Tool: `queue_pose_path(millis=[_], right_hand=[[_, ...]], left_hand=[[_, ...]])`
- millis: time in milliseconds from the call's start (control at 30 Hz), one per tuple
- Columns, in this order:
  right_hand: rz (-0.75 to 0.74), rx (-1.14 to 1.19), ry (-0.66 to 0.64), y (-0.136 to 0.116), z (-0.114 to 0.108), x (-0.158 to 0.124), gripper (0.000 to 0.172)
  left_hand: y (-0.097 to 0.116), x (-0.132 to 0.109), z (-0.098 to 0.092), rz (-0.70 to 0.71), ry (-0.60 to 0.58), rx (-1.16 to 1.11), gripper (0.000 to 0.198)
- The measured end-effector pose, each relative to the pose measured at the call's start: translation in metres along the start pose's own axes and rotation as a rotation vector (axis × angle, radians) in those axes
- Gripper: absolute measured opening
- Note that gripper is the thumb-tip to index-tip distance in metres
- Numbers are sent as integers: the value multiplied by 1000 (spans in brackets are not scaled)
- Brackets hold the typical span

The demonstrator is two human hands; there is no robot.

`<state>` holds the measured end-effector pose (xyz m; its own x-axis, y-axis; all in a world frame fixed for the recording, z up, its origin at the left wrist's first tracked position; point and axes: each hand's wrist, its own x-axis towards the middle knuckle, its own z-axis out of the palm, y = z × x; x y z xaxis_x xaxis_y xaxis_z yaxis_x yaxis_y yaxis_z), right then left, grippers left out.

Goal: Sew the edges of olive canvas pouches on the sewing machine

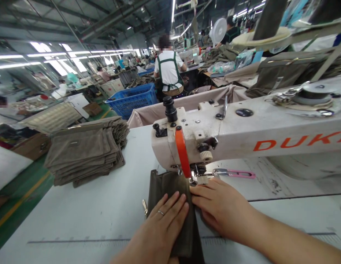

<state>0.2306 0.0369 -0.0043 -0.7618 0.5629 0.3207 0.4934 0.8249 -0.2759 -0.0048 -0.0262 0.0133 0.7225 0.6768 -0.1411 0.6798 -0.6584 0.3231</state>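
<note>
A dark olive fabric bag piece (170, 183) lies on the sewing machine table, its right edge at the presser foot (199, 179). A metal zipper pull (144, 206) sticks out at its left side. My left hand (162, 227), with a ring on one finger, rests flat on the piece with fingers stretched out. Close to the presser foot, my right hand (222, 209) has its fingers bent together at the right edge of the bag piece, seemingly gripping it; the thumb is partly hidden. Above both hands is the white sewing machine head (230, 128) with an orange guard (182, 152).
Pink-handled thread snips (236, 173) lie on the machine bed behind my right hand. A stack of olive bag pieces (85, 150) sits on the table's left. Beyond are a blue crate (134, 101), a co-worker (169, 68) seen from behind, and a fan (218, 31).
</note>
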Motion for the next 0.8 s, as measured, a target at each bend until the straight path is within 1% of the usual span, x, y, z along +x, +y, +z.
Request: queue_pose_path(millis=[133,233,367,433,467,533,600,667,733,800], right_hand=[[9,21,-1,6,-1,1,27],[-10,66,-19,5,-8,1,27],[-26,133,-105,-12,-17,-5,11],[-56,122,-113,-24,-13,-14,6],[-80,107,-80,-29,-8,-20,6],[-113,102,31,-39,2,-33,6],[-95,136,122,-46,12,-46,6],[-66,169,169,-50,16,-56,14],[-52,182,175,-54,14,-60,19],[-46,190,162,-57,9,-61,20]], left_hand=[[11,3,-17,-83,44,2,96],[12,4,-22,-90,61,0,96],[12,5,-19,-72,75,35,91],[16,6,-13,-23,98,119,80],[20,6,-9,17,139,168,70],[27,5,-1,90,262,242,48],[34,2,6,132,386,259,30],[38,-2,11,134,442,219,24],[39,-5,12,110,446,143,25],[39,-7,11,84,438,71,28]])
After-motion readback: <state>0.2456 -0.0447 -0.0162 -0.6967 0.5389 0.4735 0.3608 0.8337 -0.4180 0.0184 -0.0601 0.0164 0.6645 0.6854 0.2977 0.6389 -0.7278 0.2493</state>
